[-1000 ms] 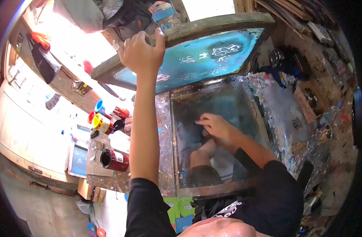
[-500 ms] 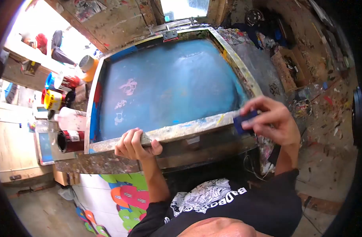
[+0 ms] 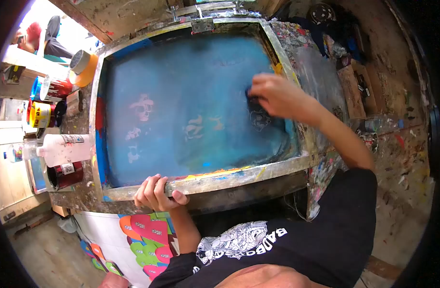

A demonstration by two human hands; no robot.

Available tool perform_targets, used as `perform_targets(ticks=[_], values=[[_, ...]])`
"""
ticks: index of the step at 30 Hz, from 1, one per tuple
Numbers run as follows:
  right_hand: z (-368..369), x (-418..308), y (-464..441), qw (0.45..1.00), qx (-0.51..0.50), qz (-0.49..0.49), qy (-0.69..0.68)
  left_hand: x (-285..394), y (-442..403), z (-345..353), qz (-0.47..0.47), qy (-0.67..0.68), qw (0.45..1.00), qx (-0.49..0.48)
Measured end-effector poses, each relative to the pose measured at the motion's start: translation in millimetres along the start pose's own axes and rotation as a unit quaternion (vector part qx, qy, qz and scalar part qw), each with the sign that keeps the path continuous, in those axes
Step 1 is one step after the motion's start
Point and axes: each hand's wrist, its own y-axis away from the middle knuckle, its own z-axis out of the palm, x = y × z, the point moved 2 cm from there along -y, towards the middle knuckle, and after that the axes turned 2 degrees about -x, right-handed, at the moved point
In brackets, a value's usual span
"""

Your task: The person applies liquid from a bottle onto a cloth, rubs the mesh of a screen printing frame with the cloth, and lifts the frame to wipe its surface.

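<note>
A screen printing frame (image 3: 215,181) with bluish mesh (image 3: 181,77) lies in front of me. Pale shapes show in the mesh at left and middle, and a dark patch with a light outlined figure (image 3: 260,121) at right. My left hand (image 3: 158,193) is closed over the near rail of the frame, fingers on top. Over the right part of the mesh, my right hand (image 3: 280,98) pinches a small dark blue squeegee (image 3: 250,92), mostly hidden behind the fingers. Whether its edge presses on the mesh is hard to see.
Paint cans, among them a yellow one (image 3: 40,114), and a pinkish-white bottle (image 3: 66,148) line the left side. Metal clamps (image 3: 202,26) hold the frame's far edge. A cardboard box (image 3: 354,91) stands at right. Colourful cutouts (image 3: 145,240) lie below. Another person (image 3: 33,37) is at far left.
My right hand has moved from the near right corner of the frame up and left over the mesh with the squeegee. More pale shapes show in the mesh. My left hand stays on the rail.
</note>
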Motion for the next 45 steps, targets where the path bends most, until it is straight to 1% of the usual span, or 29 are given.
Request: perform_targets(ticks=[1,3,5,7,8,9,11,12,14,15,17,18,19,21,22,23,26,27,29,30,31,33,34,36,37,39,40,43,45], values=[[0,-16,8,0.997,-0.057,-0.055,-0.003,-2,1,1,-0.008,0.0,1.0,-0.007],[-15,-57,26,0.971,-0.18,-0.045,-0.149,-2,1,1,0.007,0.005,1.0,0.005],[-25,-68,36,0.972,-0.197,-0.068,-0.109,2,-4,1,-0.006,0.009,1.0,-0.001],[-18,-38,38,0.991,-0.118,-0.063,0.007,2,-4,0,0.0,0.001,1.0,0.001],[-19,-21,37,0.993,-0.079,-0.033,0.082,0,-1,0,0.002,-0.001,1.0,0.006],[-20,-11,33,0.995,-0.069,-0.041,0.051,1,0,0,-0.001,0.003,1.0,0.005],[-25,-23,39,0.989,-0.14,-0.049,0.009,0,1,1,-0.002,-0.002,1.0,0.004],[-30,-35,41,0.988,-0.145,-0.053,0.007,-1,2,0,-0.006,-0.007,1.0,0.001],[-32,-54,48,0.959,-0.245,-0.049,-0.136,-2,5,1,-0.008,-0.002,1.0,0.0],[-31,-50,46,0.957,-0.25,-0.052,-0.136,-4,5,1,-0.014,-0.005,1.0,-0.002],[-35,-33,41,0.995,-0.101,-0.028,-0.007,-4,6,1,-0.002,0.002,1.0,0.011],[-31,-21,34,0.992,-0.099,0.002,0.076,-3,8,1,-0.005,0.002,1.0,0.006],[-24,-26,33,0.992,-0.101,0.001,0.073,-3,9,0,-0.005,-0.001,1.0,0.001],[-11,-50,26,0.982,-0.077,-0.081,-0.153,-6,9,1,-0.001,-0.013,1.0,-0.002],[-2,-71,22,0.964,-0.107,-0.151,-0.19,-7,10,1,0.005,-0.01,1.0,-0.005],[0,-79,16,0.964,-0.141,-0.184,-0.131,-7,11,0,0.011,-0.005,1.0,-0.01],[-13,-26,-11,0.995,-0.023,-0.096,0.02,-6,13,-2,0.0,-0.008,0.999,-0.032],[-7,-27,-8,0.995,-0.024,-0.098,0.02,-6,13,-3,-0.008,-0.012,0.999,-0.037],[10,-32,-3,0.983,-0.03,-0.152,-0.095,-7,14,-1,-0.003,-0.014,0.999,-0.032],[15,-54,1,0.968,-0.058,-0.204,-0.135,-8,14,-3,0.004,-0.009,0.999,-0.036],[13,-75,2,0.963,-0.086,-0.23,-0.11,-8,14,-4,0.005,-0.008,0.999,-0.038],[14,-42,-6,0.972,-0.022,-0.216,-0.085,-5,16,-4,-0.023,-0.014,0.998,-0.056],[8,-18,-12,0.986,-0.012,-0.168,0.013,-4,16,-5,-0.023,-0.011,0.998,-0.057],[6,-9,-19,0.989,0.011,-0.133,0.068,-4,15,-4,-0.031,-0.005,0.998,-0.057],[14,-18,-17,0.989,0.003,-0.142,0.027,-4,14,-4,-0.03,-0.011,0.998,-0.052],[31,-68,-9,0.962,-0.009,-0.253,-0.101,-2,13,-6,-0.034,-0.01,0.996,-0.079],[31,-62,-12,0.963,-0.008,-0.249,-0.101,-2,13,-5,-0.04,-0.008,0.996,-0.08],[19,-12,-31,0.981,0.041,-0.178,0.057,-3,15,-1,-0.036,0.008,0.998,-0.047],[3,-3,-44,0.981,0.068,-0.123,0.135,-4,16,-2,-0.034,0.009,0.998,-0.05]])
